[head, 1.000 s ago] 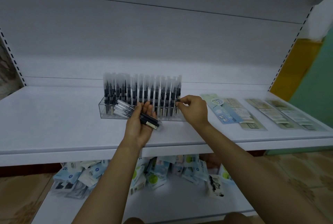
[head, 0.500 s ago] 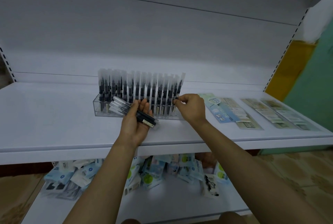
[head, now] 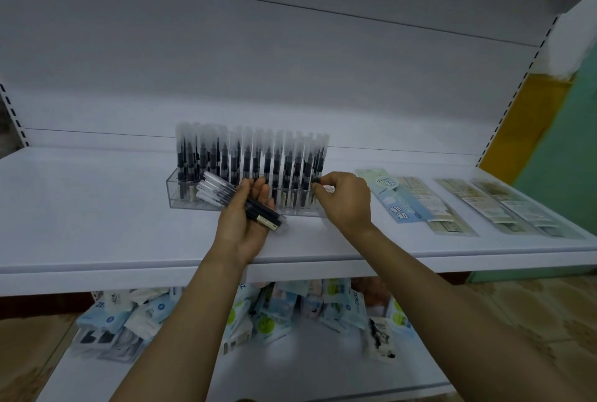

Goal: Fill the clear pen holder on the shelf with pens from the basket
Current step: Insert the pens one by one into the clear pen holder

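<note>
Now your left hand (head: 244,222) is gripping spare pens (head: 219,189), your right hand (head: 347,202) pinching a pen (head: 322,151) at the holder's (head: 180,198) right end.

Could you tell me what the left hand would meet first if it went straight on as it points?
The left hand would likely meet the upright pens in the clear pen holder beyond its fingertips; depth is hard to judge.

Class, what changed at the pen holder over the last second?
The right hand has straightened the end pen, which leaned right half a second ago, in the clear pen holder; its fingers still pinch it. The left hand still holds the spare pens.
</note>
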`<state>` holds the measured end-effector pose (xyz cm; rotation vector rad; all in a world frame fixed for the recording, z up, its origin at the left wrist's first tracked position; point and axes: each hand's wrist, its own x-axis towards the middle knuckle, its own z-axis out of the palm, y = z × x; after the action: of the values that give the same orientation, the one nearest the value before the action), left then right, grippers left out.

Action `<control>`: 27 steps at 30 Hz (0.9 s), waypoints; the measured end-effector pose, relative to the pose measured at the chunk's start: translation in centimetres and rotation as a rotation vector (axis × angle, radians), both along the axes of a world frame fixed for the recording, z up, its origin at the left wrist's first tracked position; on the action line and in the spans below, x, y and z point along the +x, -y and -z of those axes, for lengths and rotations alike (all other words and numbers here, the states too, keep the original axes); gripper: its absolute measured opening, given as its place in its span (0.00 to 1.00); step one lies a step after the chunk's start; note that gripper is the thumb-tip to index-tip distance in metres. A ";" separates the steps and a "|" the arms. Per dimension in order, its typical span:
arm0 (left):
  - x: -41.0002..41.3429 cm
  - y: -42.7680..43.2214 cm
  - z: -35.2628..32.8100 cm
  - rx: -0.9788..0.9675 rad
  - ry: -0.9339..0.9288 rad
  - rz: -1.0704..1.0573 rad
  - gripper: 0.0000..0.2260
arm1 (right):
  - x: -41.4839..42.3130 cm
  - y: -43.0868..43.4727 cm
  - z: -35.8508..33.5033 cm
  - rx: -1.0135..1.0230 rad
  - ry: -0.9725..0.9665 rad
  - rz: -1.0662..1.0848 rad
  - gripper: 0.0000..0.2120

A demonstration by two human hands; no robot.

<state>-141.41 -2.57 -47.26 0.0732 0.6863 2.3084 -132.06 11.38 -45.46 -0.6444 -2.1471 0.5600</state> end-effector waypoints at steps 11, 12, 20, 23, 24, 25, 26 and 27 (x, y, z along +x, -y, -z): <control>-0.2 -0.1 0.3 -0.004 -0.020 0.028 0.06 | 0.1 0.0 0.2 0.006 0.006 -0.010 0.13; -0.2 -0.1 0.3 -0.006 -0.021 0.030 0.06 | 0.0 0.0 0.2 -0.004 0.000 -0.018 0.13; 0.0 -0.3 0.0 0.005 -0.070 0.053 0.08 | 1.8 2.1 1.1 0.051 -0.340 -0.033 0.08; 0.1 -0.4 -0.1 0.015 -0.117 0.076 0.09 | 1.1 4.3 0.7 0.124 -0.201 -0.158 0.08; 0.1 -0.4 0.0 0.027 -0.119 0.088 0.10 | 0.6 4.9 0.5 0.083 -0.102 -0.214 0.09; 0.1 -0.3 0.0 0.042 -0.115 0.096 0.10 | 0.1 5.3 0.3 0.037 0.001 -0.268 0.10; 0.1 -0.3 0.0 0.048 -0.115 0.099 0.10 | -0.4 5.9 0.1 0.010 0.092 -0.311 0.12; 0.0 -0.2 0.1 0.044 -0.121 0.098 0.11 | -0.8 6.3 0.1 0.012 0.155 -0.338 0.13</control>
<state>-141.40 -2.37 -47.36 0.2632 0.6775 2.2390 -132.87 5.09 -45.55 -0.3263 -2.4231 0.6947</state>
